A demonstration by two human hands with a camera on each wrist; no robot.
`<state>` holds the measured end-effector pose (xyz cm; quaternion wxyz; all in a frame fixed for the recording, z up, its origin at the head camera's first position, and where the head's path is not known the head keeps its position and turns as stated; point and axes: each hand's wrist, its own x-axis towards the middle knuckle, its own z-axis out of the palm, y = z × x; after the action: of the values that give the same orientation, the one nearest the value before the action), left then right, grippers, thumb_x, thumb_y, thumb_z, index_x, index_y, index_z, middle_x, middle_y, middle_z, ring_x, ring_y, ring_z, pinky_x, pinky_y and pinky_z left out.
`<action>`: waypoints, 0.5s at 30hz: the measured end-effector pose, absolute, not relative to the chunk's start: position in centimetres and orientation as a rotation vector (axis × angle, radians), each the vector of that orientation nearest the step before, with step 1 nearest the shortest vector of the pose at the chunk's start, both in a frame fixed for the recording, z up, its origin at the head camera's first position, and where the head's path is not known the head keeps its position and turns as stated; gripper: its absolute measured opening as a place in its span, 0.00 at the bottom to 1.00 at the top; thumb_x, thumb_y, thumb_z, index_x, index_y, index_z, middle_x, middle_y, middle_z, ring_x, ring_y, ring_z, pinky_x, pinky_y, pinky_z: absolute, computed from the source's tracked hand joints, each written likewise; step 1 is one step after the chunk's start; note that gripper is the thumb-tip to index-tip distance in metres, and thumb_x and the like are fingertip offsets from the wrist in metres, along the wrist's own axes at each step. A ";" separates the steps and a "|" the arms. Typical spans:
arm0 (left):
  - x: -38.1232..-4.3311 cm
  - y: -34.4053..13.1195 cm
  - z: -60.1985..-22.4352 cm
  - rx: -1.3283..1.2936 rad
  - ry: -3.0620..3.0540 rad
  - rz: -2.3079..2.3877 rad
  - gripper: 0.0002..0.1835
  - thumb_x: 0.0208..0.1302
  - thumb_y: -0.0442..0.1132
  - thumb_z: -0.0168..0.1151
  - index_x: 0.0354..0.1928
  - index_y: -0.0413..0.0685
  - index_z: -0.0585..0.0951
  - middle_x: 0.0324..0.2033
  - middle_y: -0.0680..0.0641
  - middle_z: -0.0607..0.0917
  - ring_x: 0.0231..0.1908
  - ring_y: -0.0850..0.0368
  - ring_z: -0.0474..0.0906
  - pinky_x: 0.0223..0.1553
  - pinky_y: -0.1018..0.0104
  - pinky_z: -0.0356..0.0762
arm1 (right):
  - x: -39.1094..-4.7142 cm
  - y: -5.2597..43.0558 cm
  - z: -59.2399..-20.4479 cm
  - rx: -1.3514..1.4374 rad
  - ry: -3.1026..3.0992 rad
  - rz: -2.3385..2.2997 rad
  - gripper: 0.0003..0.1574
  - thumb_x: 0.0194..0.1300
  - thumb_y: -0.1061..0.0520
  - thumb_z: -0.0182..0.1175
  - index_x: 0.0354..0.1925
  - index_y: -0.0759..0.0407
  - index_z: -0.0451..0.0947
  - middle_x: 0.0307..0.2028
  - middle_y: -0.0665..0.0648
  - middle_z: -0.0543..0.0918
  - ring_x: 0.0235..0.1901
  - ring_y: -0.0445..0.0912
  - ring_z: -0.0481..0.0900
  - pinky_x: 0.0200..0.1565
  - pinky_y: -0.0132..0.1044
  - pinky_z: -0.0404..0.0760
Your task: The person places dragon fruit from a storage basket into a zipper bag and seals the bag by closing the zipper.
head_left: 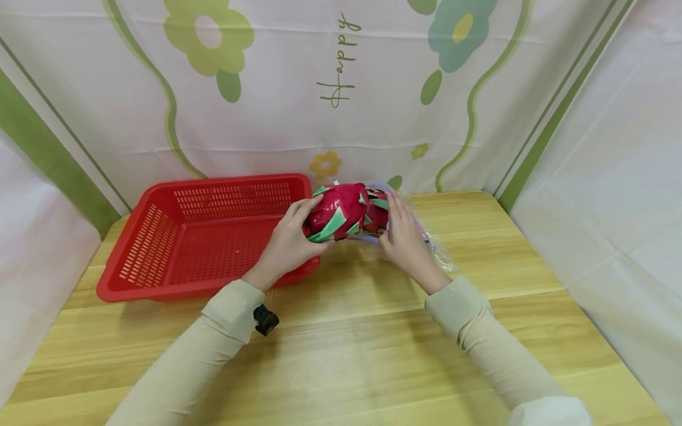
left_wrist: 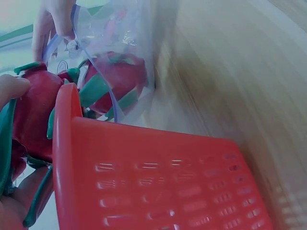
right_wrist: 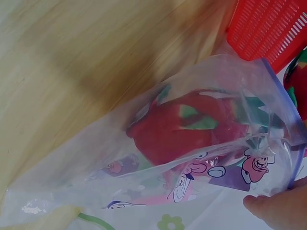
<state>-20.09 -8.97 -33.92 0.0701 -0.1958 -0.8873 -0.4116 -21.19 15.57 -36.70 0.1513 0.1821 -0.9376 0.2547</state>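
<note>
My left hand [head_left: 288, 242] grips a glossy red dragon fruit [head_left: 337, 207] with green scales, thumb below and fingers over it. That fruit is beside the mouth of a clear plastic zip bag [right_wrist: 62, 177] with purple edging and cartoon prints. A second dragon fruit [right_wrist: 168, 127] lies inside the bag. At the bag's mouth, the right hand [head_left: 407, 239] pinches the rim between thumb and fingers. In the left wrist view, the held dragon fruit [left_wrist: 38, 110] overlaps the basket's rim, with the bagged one just beyond.
A red perforated plastic basket [head_left: 119, 278] stands on the wooden table [head_left: 346, 349] at the left, its right rim close to the left hand. Behind the table hangs a white curtain [head_left: 288, 89] with printed flowers. A small black device [head_left: 266, 320] sits at the left cuff.
</note>
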 end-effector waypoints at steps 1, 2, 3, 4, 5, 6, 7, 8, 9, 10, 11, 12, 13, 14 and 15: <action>-20.1 -8.9 -33.9 -0.588 -2.673 -1.239 0.45 0.49 0.41 0.74 0.70 0.53 0.63 0.64 0.42 0.66 0.61 0.43 0.69 0.53 0.47 0.78 | -21.2 15.6 -36.7 0.524 -2.690 0.731 0.50 0.57 0.69 0.54 0.73 0.71 0.42 0.74 0.67 0.48 0.74 0.60 0.48 0.73 0.54 0.52; -20.2 -8.8 -33.8 -0.591 -2.675 -1.239 0.45 0.49 0.41 0.74 0.70 0.52 0.63 0.64 0.43 0.66 0.61 0.43 0.69 0.54 0.48 0.78 | -21.2 15.6 -36.7 0.524 -2.688 0.732 0.50 0.57 0.69 0.54 0.73 0.71 0.42 0.74 0.68 0.48 0.74 0.60 0.48 0.73 0.54 0.52; -20.2 -8.7 -33.8 -0.598 -2.677 -1.231 0.45 0.49 0.41 0.74 0.70 0.51 0.63 0.64 0.43 0.66 0.61 0.43 0.69 0.54 0.48 0.78 | -21.1 15.5 -36.7 0.525 -2.687 0.735 0.50 0.57 0.70 0.54 0.73 0.71 0.42 0.74 0.68 0.48 0.74 0.60 0.48 0.73 0.54 0.52; -20.3 -8.6 -33.8 -0.606 -2.678 -1.224 0.44 0.49 0.41 0.74 0.69 0.51 0.64 0.65 0.43 0.66 0.61 0.43 0.69 0.55 0.49 0.78 | -21.1 15.5 -36.7 0.525 -2.686 0.740 0.50 0.56 0.70 0.54 0.73 0.71 0.42 0.74 0.68 0.48 0.74 0.60 0.48 0.73 0.55 0.52; -20.3 -8.6 -33.8 -0.619 -2.679 -1.214 0.43 0.49 0.40 0.74 0.69 0.50 0.65 0.65 0.43 0.66 0.61 0.43 0.69 0.55 0.49 0.78 | -21.1 15.5 -36.7 0.525 -2.686 0.741 0.50 0.56 0.70 0.54 0.73 0.71 0.42 0.74 0.68 0.48 0.74 0.60 0.48 0.73 0.55 0.51; -20.4 -8.5 -33.8 -0.636 -2.682 -1.202 0.42 0.49 0.40 0.74 0.68 0.49 0.66 0.65 0.43 0.66 0.62 0.43 0.69 0.55 0.49 0.77 | -21.0 15.5 -36.6 0.525 -2.686 0.741 0.50 0.56 0.70 0.54 0.73 0.71 0.42 0.74 0.68 0.48 0.74 0.60 0.48 0.73 0.55 0.51; -20.5 -8.4 -33.7 -0.655 -2.683 -1.188 0.42 0.49 0.39 0.74 0.67 0.48 0.67 0.65 0.43 0.66 0.62 0.44 0.69 0.55 0.49 0.78 | -21.0 15.4 -36.6 0.526 -2.684 0.739 0.50 0.56 0.70 0.54 0.73 0.71 0.42 0.74 0.68 0.48 0.74 0.60 0.47 0.73 0.55 0.51; -20.5 -8.3 -33.7 -0.675 -2.684 -1.175 0.42 0.49 0.39 0.74 0.67 0.47 0.67 0.65 0.43 0.66 0.62 0.44 0.69 0.55 0.50 0.78 | -21.0 15.4 -36.6 0.524 -2.681 0.734 0.50 0.56 0.70 0.54 0.72 0.72 0.42 0.74 0.68 0.49 0.74 0.60 0.47 0.73 0.54 0.50; -20.6 -8.2 -33.6 -0.691 -2.688 -1.162 0.42 0.48 0.39 0.75 0.67 0.47 0.67 0.66 0.43 0.66 0.62 0.44 0.68 0.55 0.49 0.78 | -21.0 15.4 -36.6 0.523 -2.677 0.728 0.50 0.56 0.70 0.54 0.72 0.72 0.42 0.74 0.68 0.49 0.74 0.60 0.46 0.73 0.54 0.50; -20.7 -8.0 -33.6 -0.704 -2.692 -1.147 0.43 0.47 0.39 0.75 0.67 0.46 0.67 0.66 0.43 0.66 0.62 0.44 0.68 0.55 0.49 0.78 | -21.0 15.4 -36.6 0.519 -2.673 0.722 0.50 0.56 0.70 0.54 0.72 0.72 0.43 0.73 0.68 0.49 0.74 0.60 0.45 0.73 0.54 0.49; -20.8 -7.9 -33.5 -0.714 -2.697 -1.127 0.44 0.47 0.39 0.75 0.68 0.46 0.66 0.65 0.42 0.66 0.62 0.44 0.68 0.55 0.49 0.78 | -21.0 15.4 -36.6 0.515 -2.670 0.717 0.50 0.56 0.69 0.54 0.72 0.72 0.43 0.73 0.68 0.50 0.74 0.61 0.45 0.73 0.53 0.49; -20.9 -7.8 -33.4 -0.722 -2.705 -1.110 0.45 0.47 0.39 0.76 0.68 0.45 0.65 0.66 0.42 0.66 0.62 0.44 0.68 0.55 0.49 0.78 | -21.0 15.4 -36.6 0.515 -2.663 0.714 0.50 0.56 0.69 0.54 0.72 0.72 0.43 0.73 0.68 0.50 0.74 0.61 0.45 0.74 0.53 0.49; -20.9 -7.6 -33.3 -0.725 -2.714 -1.090 0.45 0.47 0.40 0.76 0.68 0.45 0.64 0.66 0.42 0.66 0.62 0.44 0.68 0.55 0.49 0.78 | -21.1 15.5 -36.7 0.515 -2.656 0.716 0.50 0.55 0.69 0.54 0.72 0.72 0.44 0.73 0.68 0.51 0.74 0.61 0.45 0.73 0.53 0.49; -21.0 -7.5 -33.3 -0.723 -2.725 -1.073 0.46 0.47 0.40 0.76 0.69 0.44 0.64 0.66 0.42 0.66 0.63 0.44 0.67 0.55 0.49 0.77 | -21.1 15.5 -36.7 0.517 -2.649 0.722 0.50 0.55 0.69 0.53 0.72 0.72 0.44 0.73 0.68 0.51 0.74 0.61 0.45 0.73 0.53 0.49; -21.1 -7.4 -33.2 -0.719 -2.738 -1.055 0.46 0.47 0.40 0.76 0.69 0.43 0.63 0.66 0.42 0.65 0.63 0.44 0.67 0.56 0.49 0.77 | -21.1 15.5 -36.7 0.521 -2.642 0.729 0.50 0.55 0.70 0.53 0.72 0.72 0.44 0.73 0.68 0.51 0.74 0.61 0.46 0.73 0.53 0.50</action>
<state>-21.10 -7.39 -33.22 0.0601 -0.2375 -0.9047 -0.3485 -21.09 15.49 -36.72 0.1750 0.1838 -0.9324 0.2574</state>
